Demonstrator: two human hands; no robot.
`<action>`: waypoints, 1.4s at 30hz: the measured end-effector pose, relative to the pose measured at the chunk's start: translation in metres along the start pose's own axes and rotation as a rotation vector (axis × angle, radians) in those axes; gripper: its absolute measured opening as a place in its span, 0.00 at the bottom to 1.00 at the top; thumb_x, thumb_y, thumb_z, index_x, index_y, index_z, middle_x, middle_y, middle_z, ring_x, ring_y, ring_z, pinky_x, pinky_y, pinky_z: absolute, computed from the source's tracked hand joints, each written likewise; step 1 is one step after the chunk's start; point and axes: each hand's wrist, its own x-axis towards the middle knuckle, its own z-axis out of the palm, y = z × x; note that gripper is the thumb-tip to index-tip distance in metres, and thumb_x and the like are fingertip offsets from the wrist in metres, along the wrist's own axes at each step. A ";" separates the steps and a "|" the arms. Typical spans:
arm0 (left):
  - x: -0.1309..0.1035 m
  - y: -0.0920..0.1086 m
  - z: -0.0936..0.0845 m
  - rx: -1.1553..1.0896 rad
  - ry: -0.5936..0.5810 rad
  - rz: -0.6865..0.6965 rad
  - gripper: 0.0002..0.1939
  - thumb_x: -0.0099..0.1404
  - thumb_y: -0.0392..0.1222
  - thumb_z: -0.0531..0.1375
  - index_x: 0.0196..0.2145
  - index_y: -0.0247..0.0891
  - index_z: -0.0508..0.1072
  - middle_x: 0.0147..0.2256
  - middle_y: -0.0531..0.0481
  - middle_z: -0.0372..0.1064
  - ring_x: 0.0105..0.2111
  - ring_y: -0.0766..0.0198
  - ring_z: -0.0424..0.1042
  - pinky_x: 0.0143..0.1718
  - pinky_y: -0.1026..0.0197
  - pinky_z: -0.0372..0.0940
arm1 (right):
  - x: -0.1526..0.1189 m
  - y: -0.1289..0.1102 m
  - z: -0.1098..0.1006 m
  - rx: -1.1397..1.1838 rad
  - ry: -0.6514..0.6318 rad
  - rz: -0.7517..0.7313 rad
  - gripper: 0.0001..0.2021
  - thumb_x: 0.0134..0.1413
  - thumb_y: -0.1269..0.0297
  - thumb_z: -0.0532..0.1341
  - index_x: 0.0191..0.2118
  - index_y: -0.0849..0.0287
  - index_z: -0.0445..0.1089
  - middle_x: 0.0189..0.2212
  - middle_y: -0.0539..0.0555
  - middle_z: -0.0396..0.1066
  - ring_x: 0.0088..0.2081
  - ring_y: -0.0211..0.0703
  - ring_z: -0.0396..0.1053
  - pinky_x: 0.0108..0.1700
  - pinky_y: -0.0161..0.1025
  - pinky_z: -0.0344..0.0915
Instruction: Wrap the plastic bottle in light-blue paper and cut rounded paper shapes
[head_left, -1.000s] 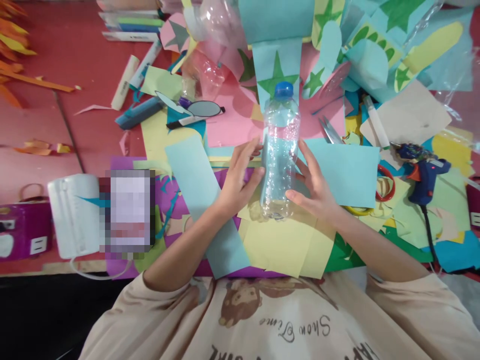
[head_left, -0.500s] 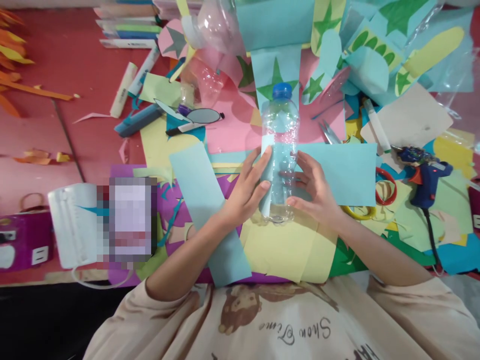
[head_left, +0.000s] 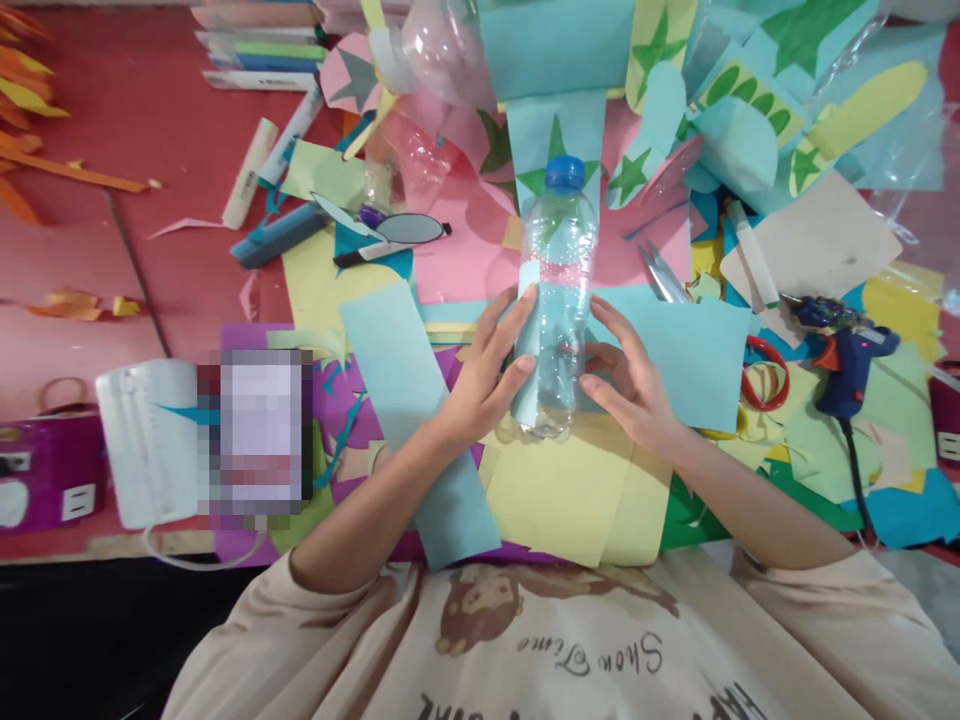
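Bottle (head_left: 557, 290) is lying on its side at center, between 2 hands, blue cap (head_left: 564, 173) pointing away from the person. Blue sheet (head_left: 694, 350) is running under bottle, its left end turning up against bottle's left side. Left hand (head_left: 487, 370) is pressing that upturned end to bottle with its fingertips; fingers are bending, slightly spread, thumb standing apart from them, nothing being pinched. Right hand (head_left: 634, 385) is hovering by bottle's right side over the sheet; fingers are loosely curling, spread, thumb apart and pointing at bottle; can't tell if any tip is touching bottle. Both forearms are reaching in from beige sleeves. Blue strip (head_left: 420, 425) is lying slantwise left of left hand, passing under left forearm. Yellow paper (head_left: 574, 490) is lying between bottle's base and the person. Pink paper (head_left: 465, 255) is lying beyond left hand, and scissor blades (head_left: 661, 275) are showing just past the sheet's far edge. Red ring (head_left: 766, 373) is sitting at the sheet's right edge. Farther right, glue gun (head_left: 855, 365) is resting on scraps, and white marker (head_left: 752, 252) is lying near its nozzle. Green star (head_left: 555, 140) is showing on blue paper beyond bottle, partly behind the cap. Far left, white box (head_left: 150, 445) is lying beside a pixelated device (head_left: 261, 432); orange scraps (head_left: 64, 295) are scattering over the red table (head_left: 180, 290).
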 end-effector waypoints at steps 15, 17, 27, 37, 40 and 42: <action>0.000 0.001 0.000 0.015 -0.030 -0.006 0.30 0.72 0.58 0.42 0.68 0.56 0.40 0.68 0.49 0.47 0.67 0.51 0.49 0.65 0.46 0.54 | 0.001 0.000 -0.002 -0.128 -0.013 -0.084 0.32 0.59 0.59 0.61 0.65 0.33 0.50 0.61 0.52 0.52 0.58 0.48 0.63 0.57 0.51 0.67; -0.001 0.001 0.001 0.002 -0.032 -0.007 0.31 0.71 0.59 0.44 0.68 0.57 0.40 0.68 0.49 0.46 0.67 0.49 0.48 0.64 0.44 0.55 | 0.000 0.001 0.000 -0.063 0.004 -0.067 0.35 0.57 0.58 0.63 0.66 0.34 0.48 0.62 0.53 0.50 0.58 0.48 0.64 0.58 0.51 0.67; -0.001 0.001 0.004 -0.135 -0.003 -0.097 0.37 0.68 0.64 0.46 0.69 0.52 0.38 0.67 0.42 0.44 0.63 0.48 0.56 0.51 0.53 0.69 | -0.002 -0.003 -0.002 -0.188 -0.012 -0.119 0.29 0.63 0.56 0.56 0.66 0.29 0.48 0.58 0.52 0.53 0.55 0.47 0.62 0.55 0.50 0.68; 0.000 0.003 0.000 -0.039 0.005 -0.024 0.35 0.69 0.63 0.46 0.68 0.53 0.41 0.67 0.45 0.46 0.66 0.50 0.52 0.57 0.50 0.64 | -0.001 0.003 0.002 -0.059 0.029 -0.046 0.32 0.59 0.56 0.61 0.65 0.34 0.49 0.61 0.52 0.52 0.54 0.45 0.66 0.52 0.47 0.70; -0.001 0.003 0.002 -0.094 -0.021 -0.062 0.35 0.69 0.63 0.46 0.68 0.55 0.39 0.69 0.47 0.44 0.67 0.48 0.50 0.59 0.47 0.62 | -0.002 0.002 0.000 -0.089 0.003 -0.063 0.28 0.61 0.56 0.58 0.65 0.35 0.51 0.63 0.52 0.50 0.57 0.48 0.64 0.55 0.49 0.69; -0.002 0.003 0.004 -0.085 -0.033 -0.091 0.36 0.68 0.64 0.46 0.68 0.56 0.39 0.69 0.48 0.45 0.67 0.48 0.51 0.61 0.46 0.61 | -0.002 0.002 0.000 -0.107 -0.026 -0.060 0.30 0.61 0.57 0.58 0.66 0.32 0.48 0.64 0.50 0.48 0.59 0.49 0.62 0.56 0.50 0.68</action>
